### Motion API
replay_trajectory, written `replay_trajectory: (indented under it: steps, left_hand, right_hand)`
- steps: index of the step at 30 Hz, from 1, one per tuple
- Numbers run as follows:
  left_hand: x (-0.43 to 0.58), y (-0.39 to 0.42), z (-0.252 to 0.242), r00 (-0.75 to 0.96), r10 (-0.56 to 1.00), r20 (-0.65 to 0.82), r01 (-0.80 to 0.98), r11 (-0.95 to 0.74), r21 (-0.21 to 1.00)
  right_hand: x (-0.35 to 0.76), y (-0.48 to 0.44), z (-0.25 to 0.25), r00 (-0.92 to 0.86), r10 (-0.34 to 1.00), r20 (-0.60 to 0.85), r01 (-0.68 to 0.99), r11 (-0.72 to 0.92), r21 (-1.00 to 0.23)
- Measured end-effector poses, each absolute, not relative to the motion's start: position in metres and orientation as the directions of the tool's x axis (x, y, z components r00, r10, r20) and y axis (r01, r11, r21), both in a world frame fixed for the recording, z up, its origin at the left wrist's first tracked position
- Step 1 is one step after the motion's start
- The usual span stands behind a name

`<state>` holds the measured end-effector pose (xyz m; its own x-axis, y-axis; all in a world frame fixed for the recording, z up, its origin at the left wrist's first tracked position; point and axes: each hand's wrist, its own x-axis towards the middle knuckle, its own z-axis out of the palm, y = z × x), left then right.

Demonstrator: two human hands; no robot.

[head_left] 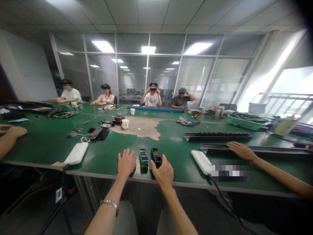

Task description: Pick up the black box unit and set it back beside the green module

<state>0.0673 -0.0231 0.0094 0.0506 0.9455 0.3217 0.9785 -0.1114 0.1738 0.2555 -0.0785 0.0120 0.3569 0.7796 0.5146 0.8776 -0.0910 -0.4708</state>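
Observation:
My left hand (126, 162) lies flat and open on the green table (171, 143) near its front edge, fingers spread, holding nothing. A small green circuit board (143, 159) sits just to its right. My right hand (162, 172) rests at the near end of a black rectangular device (156, 155), fingers curled against it; whether they grip it is unclear. A silver bracelet is on my left wrist.
A white power bank (76, 152) lies at left and another (201, 161) at right. A neighbour's hand (241, 150) rests on a long black tray (217, 136). Another person's hand (13, 131) is at far left. Paper cups (125, 123), cables and several seated people are beyond.

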Motion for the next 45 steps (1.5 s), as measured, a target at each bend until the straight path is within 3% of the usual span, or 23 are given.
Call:
replay_trajectory:
  steps: [11, 17, 21, 25, 45]
  left_hand:
    - [0.067, -0.024, 0.011, 0.051, 0.945, 0.323, 0.976, -0.116, 0.187]
    - [0.067, -0.024, 0.01, 0.047, 0.946, 0.321, 0.977, -0.111, 0.185]
    - [0.067, -0.024, 0.011, 0.046, 0.945, 0.324, 0.978, -0.108, 0.177]
    - [0.068, -0.026, 0.014, 0.042, 0.946, 0.321, 0.979, -0.104, 0.178]
    - [0.066, -0.027, 0.013, 0.055, 0.943, 0.327, 0.974, -0.123, 0.191]
  right_hand:
    - [0.258, -0.082, 0.016, 0.326, 0.803, 0.499, 0.87, -0.048, -0.491]
    - [0.254, -0.079, 0.035, 0.397, 0.84, 0.37, 0.775, -0.09, -0.626]
    - [0.241, -0.08, 0.057, 0.379, 0.825, 0.419, 0.737, 0.004, -0.675]
    - [0.223, -0.081, 0.069, 0.326, 0.835, 0.444, 0.762, 0.046, -0.646]
    - [0.195, -0.082, 0.075, 0.282, 0.864, 0.418, 0.894, -0.078, -0.442]
